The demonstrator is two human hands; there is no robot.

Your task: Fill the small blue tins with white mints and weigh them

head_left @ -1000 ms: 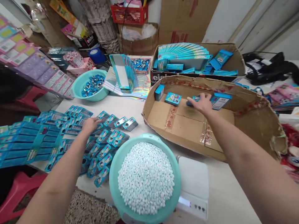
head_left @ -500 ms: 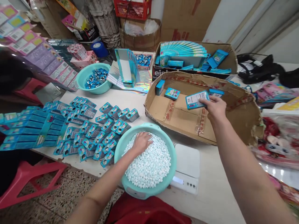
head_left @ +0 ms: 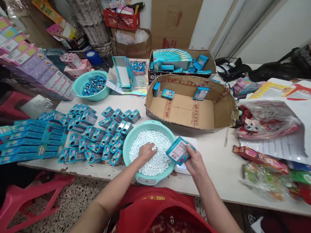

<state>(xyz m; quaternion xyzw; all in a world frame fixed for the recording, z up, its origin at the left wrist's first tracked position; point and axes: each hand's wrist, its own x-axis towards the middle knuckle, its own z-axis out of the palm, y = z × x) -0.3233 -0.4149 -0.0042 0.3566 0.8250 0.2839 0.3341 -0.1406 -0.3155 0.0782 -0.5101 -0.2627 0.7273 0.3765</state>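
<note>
My right hand [head_left: 195,158] grips a small blue candy box [head_left: 178,150], tilted, its printed panel facing up, just over the right rim of the turquoise basin [head_left: 131,137]. The basin holds a heap of small white and pale-blue candies [head_left: 155,165]. Inside it, my left hand [head_left: 147,152] has its fingers curled into the heap, with a few candies showing at the fingertips. A white digital scale [head_left: 191,141] lies partly hidden behind the box and basin.
Several blue boxes with round openings [head_left: 97,136] stand left of the basin. A shallow cardboard tray [head_left: 179,111] holds 3 blue boxes. Behind are a bowl [head_left: 77,85] of shiny blue pieces and a carton [head_left: 182,72] of blue packs. Plastic-wrapped goods [head_left: 267,119] lie right.
My right hand has brought the blue box from above the cardboard tray down beside the basin. My left hand's fingers have gone from spread on the candies to curled around some. The view has shifted right.
</note>
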